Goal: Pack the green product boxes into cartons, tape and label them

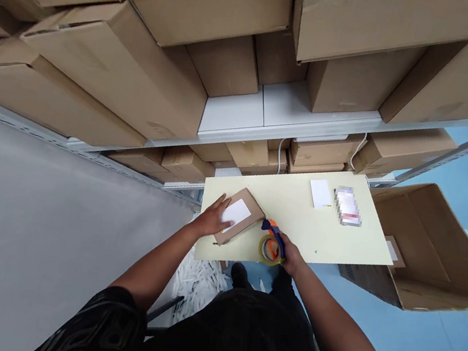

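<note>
A small cardboard box with a white label on top lies at the left part of a cream tabletop. My left hand rests over its left edge, fingers stretched out, the thumb on the label. Just right of the box, my right hand is wrapped round a blue and orange tape dispenser. A roll of yellowish clear tape sits in the dispenser. The dispenser's front end is close to the box's right corner; whether they touch, I cannot tell.
A white pad and a blurred phone-like object lie at the tabletop's back right. An open carton stands right of it, a small labelled box inside. Shelves full of cartons rise behind. Shredded white paper covers the floor at left.
</note>
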Action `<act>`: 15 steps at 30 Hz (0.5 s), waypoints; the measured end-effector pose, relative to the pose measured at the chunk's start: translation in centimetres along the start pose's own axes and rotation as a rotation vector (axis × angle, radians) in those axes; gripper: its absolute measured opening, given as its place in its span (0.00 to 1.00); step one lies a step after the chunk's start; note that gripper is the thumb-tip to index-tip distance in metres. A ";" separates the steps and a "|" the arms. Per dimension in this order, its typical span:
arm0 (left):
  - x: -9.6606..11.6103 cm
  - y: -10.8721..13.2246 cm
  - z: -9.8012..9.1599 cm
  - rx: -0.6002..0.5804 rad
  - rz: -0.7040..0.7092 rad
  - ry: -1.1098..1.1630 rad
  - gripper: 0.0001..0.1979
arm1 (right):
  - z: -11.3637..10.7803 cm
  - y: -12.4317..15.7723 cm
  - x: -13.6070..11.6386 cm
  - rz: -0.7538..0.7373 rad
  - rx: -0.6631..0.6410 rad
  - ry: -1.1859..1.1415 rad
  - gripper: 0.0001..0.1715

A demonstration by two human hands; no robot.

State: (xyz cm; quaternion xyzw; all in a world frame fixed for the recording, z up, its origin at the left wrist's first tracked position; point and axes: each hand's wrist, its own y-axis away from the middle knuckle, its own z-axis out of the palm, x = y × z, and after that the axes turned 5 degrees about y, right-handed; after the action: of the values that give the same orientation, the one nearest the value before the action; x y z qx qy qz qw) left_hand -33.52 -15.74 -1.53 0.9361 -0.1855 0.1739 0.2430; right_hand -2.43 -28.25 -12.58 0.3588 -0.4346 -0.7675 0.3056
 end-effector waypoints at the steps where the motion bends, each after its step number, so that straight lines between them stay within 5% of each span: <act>1: -0.6 1.7 0.5 -0.022 0.056 0.008 0.56 | 0.6 -0.1 -1.3 0.015 0.004 0.005 0.23; 5: 0.2 6.1 3.7 -0.062 0.175 -0.129 0.62 | 2.9 -0.8 -5.4 0.057 0.026 0.091 0.25; 9: 2.7 5.9 6.9 0.105 0.083 -0.248 0.58 | 4.7 -1.6 -7.5 0.074 0.009 0.185 0.26; 15: 2.8 4.9 8.5 0.205 0.059 -0.206 0.54 | 2.8 -0.4 -5.6 0.013 0.108 0.236 0.30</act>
State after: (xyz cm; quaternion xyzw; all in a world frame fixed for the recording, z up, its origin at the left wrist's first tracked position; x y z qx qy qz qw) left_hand -31.20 -24.89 -5.41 0.9631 -0.2181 0.1021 0.1205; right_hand -1.62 -22.43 -10.34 0.4597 -0.4388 -0.6932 0.3400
